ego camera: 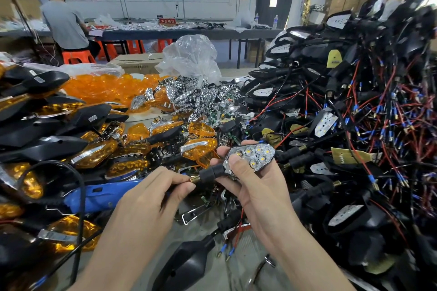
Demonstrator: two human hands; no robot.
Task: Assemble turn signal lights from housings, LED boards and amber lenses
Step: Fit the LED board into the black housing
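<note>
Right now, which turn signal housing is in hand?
The housing in the right hand: chrome reflector and LEDs bare, no amber lens. The left hand pinches its threaded stem; all others lie in heaps.

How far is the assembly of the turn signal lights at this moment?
Done: finished lights with amber lenses are piled on the left. In hand: the right hand holds a housing with glowing LEDs and no lens yet; the left hand pinches its stem. Left: a lens from the loose amber lenses must go on it, and a big heap of wired housings on the right waits.
</note>
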